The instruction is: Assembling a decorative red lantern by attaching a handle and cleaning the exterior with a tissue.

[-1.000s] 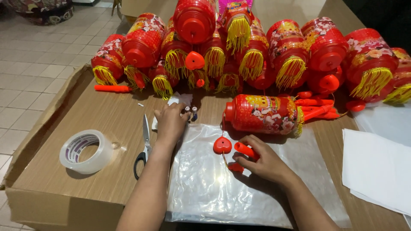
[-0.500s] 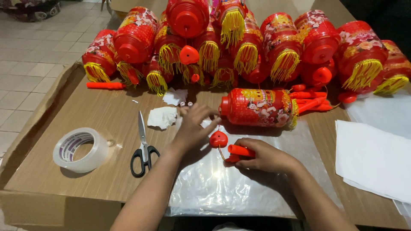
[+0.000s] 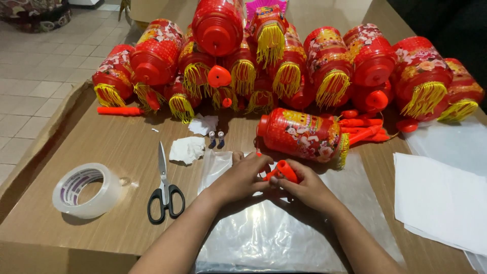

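1. A second ago the left hand [image 3: 242,175] was out at the two small batteries [image 3: 216,139]; now it has come back and meets the right hand [image 3: 304,189] over the clear plastic sheet [image 3: 274,233].
2. Both hands are closed together on the orange plastic handle [image 3: 284,170] — near the table's front edge, just before the lying red lantern [image 3: 302,134].
3. The batteries lie untouched, so the work now seems to be on the handle itself.
4. Scissors [image 3: 165,190] and tape roll [image 3: 83,190] rest toward the left edge.
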